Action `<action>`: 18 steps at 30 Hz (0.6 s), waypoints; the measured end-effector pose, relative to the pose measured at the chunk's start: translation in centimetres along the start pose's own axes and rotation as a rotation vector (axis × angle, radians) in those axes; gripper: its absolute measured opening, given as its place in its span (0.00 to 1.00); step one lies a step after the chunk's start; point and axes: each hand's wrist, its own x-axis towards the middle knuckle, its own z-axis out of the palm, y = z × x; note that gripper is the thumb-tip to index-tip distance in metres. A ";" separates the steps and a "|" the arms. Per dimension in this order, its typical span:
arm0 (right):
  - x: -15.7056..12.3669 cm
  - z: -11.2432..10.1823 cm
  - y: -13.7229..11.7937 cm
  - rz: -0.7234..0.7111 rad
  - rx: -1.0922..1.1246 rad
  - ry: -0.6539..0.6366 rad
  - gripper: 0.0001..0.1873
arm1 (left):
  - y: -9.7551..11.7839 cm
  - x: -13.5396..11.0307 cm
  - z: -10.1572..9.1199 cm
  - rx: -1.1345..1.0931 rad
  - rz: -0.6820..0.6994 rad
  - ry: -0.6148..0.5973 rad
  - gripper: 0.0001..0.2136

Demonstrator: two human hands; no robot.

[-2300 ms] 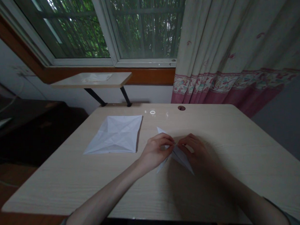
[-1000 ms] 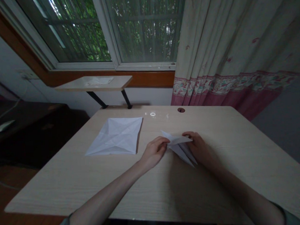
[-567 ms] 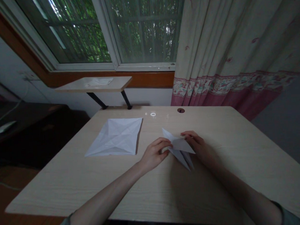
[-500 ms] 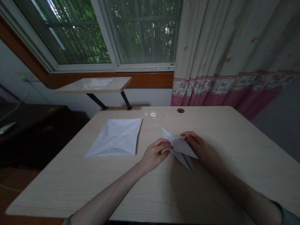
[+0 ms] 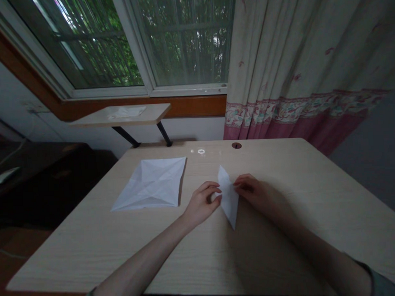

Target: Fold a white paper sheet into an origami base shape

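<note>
Between my hands is a folded sheet of white paper (image 5: 230, 201), narrow and pointed at its top and bottom ends. My left hand (image 5: 202, 202) pinches its left edge between thumb and fingers. On the opposite edge, my right hand (image 5: 251, 189) closes its fingertips on the paper; part of that grip is hidden behind the hand. To the left, a creased white paper square (image 5: 153, 184) lies spread on the table, apart from both hands.
The pale wooden table (image 5: 130, 249) has a round cable hole (image 5: 236, 145) near its back edge. A small raised shelf (image 5: 99, 117) on black legs carries white paper (image 5: 128, 112). Behind stand a window and a patterned curtain (image 5: 267, 111). A dark piece of furniture (image 5: 49, 170) is at left.
The flap that stood out to the right of the folded paper now lies in, so the paper looks narrower. My right hand has moved slightly left and grips its edge.
</note>
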 end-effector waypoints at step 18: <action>-1.4 1.7 1.4 -0.209 -0.360 -0.164 0.20 | -1.2 -0.5 0.9 0.238 0.114 -0.195 0.12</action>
